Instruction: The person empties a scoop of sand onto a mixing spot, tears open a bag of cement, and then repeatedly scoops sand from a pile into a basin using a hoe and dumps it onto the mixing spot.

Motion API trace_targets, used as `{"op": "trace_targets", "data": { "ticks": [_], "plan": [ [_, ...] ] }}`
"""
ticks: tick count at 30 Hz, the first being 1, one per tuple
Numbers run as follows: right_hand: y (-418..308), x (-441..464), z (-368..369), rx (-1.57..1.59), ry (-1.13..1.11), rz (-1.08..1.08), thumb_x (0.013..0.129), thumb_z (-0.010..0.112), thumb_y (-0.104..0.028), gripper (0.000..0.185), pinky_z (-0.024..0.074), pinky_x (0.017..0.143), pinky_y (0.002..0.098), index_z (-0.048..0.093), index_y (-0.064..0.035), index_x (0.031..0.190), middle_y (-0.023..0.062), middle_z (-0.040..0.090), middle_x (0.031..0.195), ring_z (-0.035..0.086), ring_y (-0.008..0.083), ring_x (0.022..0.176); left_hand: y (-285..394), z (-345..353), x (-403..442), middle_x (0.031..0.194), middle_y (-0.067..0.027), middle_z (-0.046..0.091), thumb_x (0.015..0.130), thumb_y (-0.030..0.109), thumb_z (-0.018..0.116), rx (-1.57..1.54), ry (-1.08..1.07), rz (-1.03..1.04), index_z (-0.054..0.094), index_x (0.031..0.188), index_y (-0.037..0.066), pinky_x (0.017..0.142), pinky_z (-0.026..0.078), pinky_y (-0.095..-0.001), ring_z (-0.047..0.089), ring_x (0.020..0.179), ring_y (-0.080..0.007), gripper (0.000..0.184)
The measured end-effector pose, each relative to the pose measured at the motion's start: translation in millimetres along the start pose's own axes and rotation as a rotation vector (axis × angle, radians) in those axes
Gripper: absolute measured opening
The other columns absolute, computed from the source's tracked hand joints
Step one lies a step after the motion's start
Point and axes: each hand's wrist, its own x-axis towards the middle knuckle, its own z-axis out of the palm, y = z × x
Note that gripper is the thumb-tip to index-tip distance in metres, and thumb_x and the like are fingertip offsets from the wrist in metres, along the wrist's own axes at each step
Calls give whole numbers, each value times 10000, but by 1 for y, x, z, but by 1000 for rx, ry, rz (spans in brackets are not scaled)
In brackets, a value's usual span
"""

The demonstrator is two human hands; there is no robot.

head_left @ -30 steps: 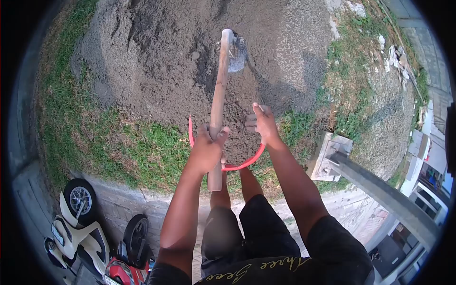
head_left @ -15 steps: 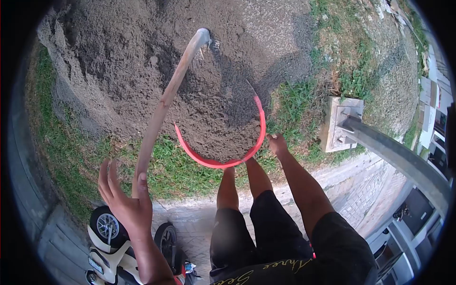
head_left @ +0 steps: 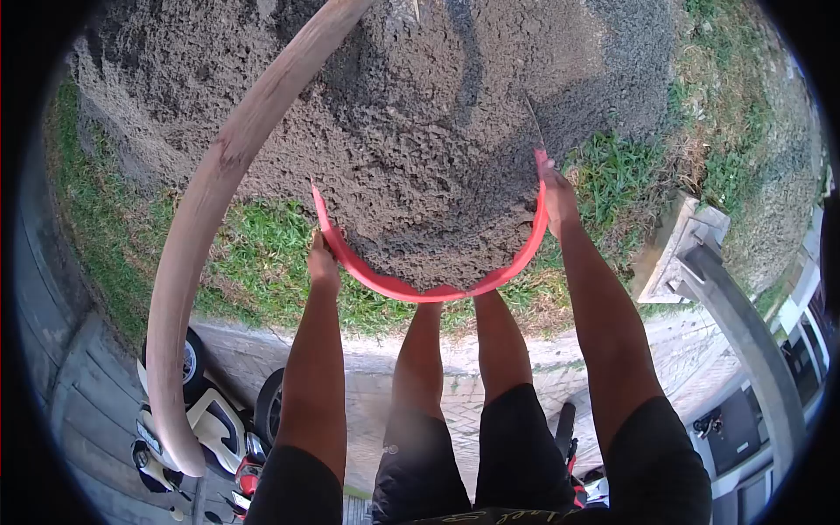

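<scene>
A red scoop pan [head_left: 398,291], open towards the heap, lies low in front of my legs. Grey sand [head_left: 437,262] fills the inside of its curved rim. My left hand [head_left: 323,261] is closed on the left side of that rim. On the opposite side, my right hand [head_left: 558,197] grips near the front tip; some fingers of both hands are hidden behind the rim. The long wooden handle [head_left: 206,210] of a tool slants past my left arm, close to the camera, with no hand on it. Its head is out of view.
A large sand heap [head_left: 236,61] rises ahead. Grass [head_left: 254,254] borders it, with a paved strip [head_left: 367,359] by my legs. At right a metal post [head_left: 744,315] stands on a concrete base [head_left: 669,254]. Parked motorbikes [head_left: 214,420] are at lower left.
My left hand has let go of the wooden handle and taken hold of the pan's left side. My right hand has moved forward along the rim. The handle now appears nearer the camera.
</scene>
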Motion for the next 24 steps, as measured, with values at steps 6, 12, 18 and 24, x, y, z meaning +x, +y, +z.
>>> {"op": "trace_targets", "data": {
  "ticks": [6, 12, 18, 24],
  "plan": [
    [12, 1, -2, 57, 65, 196, 896, 400, -681, 701, 417, 644, 283, 585, -14, 1000, 20, 509, 766, 473, 119, 692, 45, 49, -12, 636, -27, 453, 906, 258, 384, -86, 4, -149, 462, 763, 123, 554, 389, -317, 457, 595, -183, 212],
    [12, -50, 25, -28, 74, 91, 891, 409, -680, 672, 357, 510, 264, 539, -20, 905, 6, 422, 677, 419, 97, 577, 27, 54, -59, 582, -22, 426, 923, 308, 316, -91, -127, -82, 460, 813, 113, 474, 340, -307, 391, 500, -158, 266],
    [23, -117, 21, -82, 166, -67, 961, 441, -526, 585, 311, 526, 328, 453, -25, 661, -11, 325, 567, 339, 116, 578, 43, 58, -160, 579, -10, 433, 909, 291, 332, -31, 19, 98, 471, 733, 109, 441, 299, -268, 368, 472, -119, 288],
    [-36, -243, -20, 22, 173, -29, 999, 396, -464, 555, 407, 616, 264, 591, 5, 777, -10, 533, 683, 453, 77, 655, 85, 30, -281, 598, -8, 438, 913, 301, 341, 48, -25, 101, 480, 746, 107, 457, 314, -274, 390, 493, -123, 292]
  ]
}}
